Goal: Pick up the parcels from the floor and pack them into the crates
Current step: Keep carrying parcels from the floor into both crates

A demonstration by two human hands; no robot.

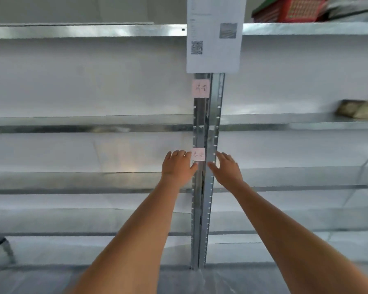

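in front of the grey metal shelf post [207,187], the left hand [177,167] and right hand [227,168] reach out with fingers spread, holding nothing. higher, a white printed paper sheet [216,39] hangs. farthest up, a red plastic crate [293,9] sits on the top shelf [306,28]; no parcels in sight.
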